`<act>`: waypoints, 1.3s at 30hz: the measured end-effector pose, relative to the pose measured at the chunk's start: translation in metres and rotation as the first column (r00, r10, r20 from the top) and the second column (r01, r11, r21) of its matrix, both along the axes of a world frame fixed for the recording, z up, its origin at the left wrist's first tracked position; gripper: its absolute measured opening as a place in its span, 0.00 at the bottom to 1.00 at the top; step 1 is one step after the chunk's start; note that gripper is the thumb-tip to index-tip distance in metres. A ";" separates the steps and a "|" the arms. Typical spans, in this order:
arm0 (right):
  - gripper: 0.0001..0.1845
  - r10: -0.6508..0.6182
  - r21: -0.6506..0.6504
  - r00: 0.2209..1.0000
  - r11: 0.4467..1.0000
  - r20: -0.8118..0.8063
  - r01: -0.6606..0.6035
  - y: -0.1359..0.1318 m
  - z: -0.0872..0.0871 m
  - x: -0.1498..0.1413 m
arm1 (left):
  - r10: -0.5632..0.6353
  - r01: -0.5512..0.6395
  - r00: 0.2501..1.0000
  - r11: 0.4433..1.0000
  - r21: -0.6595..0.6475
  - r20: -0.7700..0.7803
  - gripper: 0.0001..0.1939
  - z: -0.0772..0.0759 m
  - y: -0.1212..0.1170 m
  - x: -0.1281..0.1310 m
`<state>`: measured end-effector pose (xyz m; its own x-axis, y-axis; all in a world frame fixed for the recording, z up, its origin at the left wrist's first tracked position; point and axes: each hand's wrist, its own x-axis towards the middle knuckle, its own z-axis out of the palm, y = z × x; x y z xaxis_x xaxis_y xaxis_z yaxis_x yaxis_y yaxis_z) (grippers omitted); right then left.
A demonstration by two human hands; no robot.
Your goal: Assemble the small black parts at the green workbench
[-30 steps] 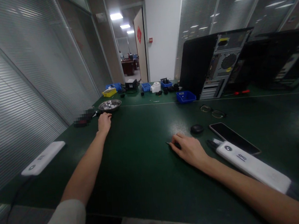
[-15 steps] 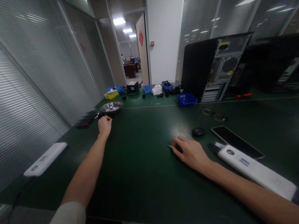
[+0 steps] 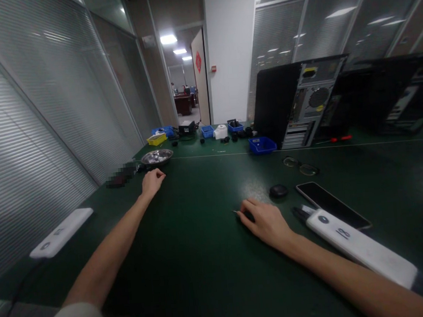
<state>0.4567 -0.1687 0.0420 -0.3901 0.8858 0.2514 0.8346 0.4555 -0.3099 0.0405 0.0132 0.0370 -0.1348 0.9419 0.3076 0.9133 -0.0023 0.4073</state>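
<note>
My left hand (image 3: 152, 182) hovers over or rests on the green table just in front of a round metal dish (image 3: 157, 158). Its thumb and fingers are pinched together; whatever may be between them is too small to make out. Small pale pieces lie inside the dish. Nearer to me, my right hand (image 3: 263, 219) rests on the table with its fingers curled round a slim pointed tool (image 3: 235, 211). Only the thin dark tip sticks out to the left, so its kind does not show. A black computer mouse (image 3: 278, 191) lies just beyond the right hand.
Right of my forearm lie a white power bank (image 3: 362, 246) marked 18, a phone (image 3: 332, 204) and glasses (image 3: 301, 166). Another white power bank (image 3: 62, 232) is at the left edge. Behind stand a blue bin (image 3: 262, 145), a computer case (image 3: 291, 104) and a yellow tray (image 3: 157, 139).
My left hand has shifted slightly right and towards me, away from the dish, its fingers pinched. The right hand keeps its place and its hold. The view has tilted up a little.
</note>
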 end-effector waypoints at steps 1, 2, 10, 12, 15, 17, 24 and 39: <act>0.11 0.004 -0.010 1.000 1.000 -0.008 -0.004 0.000 0.000 0.000 | -0.078 0.079 0.997 0.997 -0.009 0.016 0.08 0.000 -0.007 0.016; 0.11 0.007 -0.016 1.000 1.000 -0.017 -0.007 0.000 0.001 0.000 | -0.174 0.175 0.984 0.984 -0.019 0.039 0.07 0.000 -0.017 0.034; 0.11 0.019 -0.020 0.998 1.000 -0.052 -0.020 0.000 -0.001 -0.001 | -0.860 0.892 0.438 0.453 -0.002 0.261 0.10 0.000 -0.148 0.167; 0.11 0.031 -0.032 0.998 0.999 -0.058 -0.032 -0.001 0.000 -0.001 | -0.866 0.890 0.442 0.456 0.004 0.235 0.09 0.004 -0.161 0.173; 0.11 0.034 -0.039 0.996 0.999 -0.077 -0.038 -0.002 0.002 -0.001 | -0.841 0.861 0.499 0.508 -0.012 0.209 0.08 0.007 -0.163 0.171; 0.11 0.042 -0.044 0.995 0.998 -0.087 -0.046 -0.003 0.003 -0.001 | -0.812 0.833 0.545 0.553 -0.023 0.210 0.08 0.008 -0.162 0.169; 0.11 0.065 -0.048 0.992 0.996 -0.104 -0.071 -0.003 0.004 0.001 | -0.801 0.817 0.571 0.577 -0.024 0.178 0.11 0.007 -0.162 0.170; 0.11 0.135 -0.021 0.989 0.990 -0.062 -0.137 -0.007 0.007 -0.004 | -0.841 0.853 0.497 0.518 0.057 0.212 0.11 0.005 -0.161 0.171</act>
<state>0.4532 -0.1753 0.0489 -0.4920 0.8318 0.2570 0.7448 0.5550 -0.3706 0.2114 -0.1481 0.0422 0.6884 0.6486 0.3247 0.3875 -0.7073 0.5912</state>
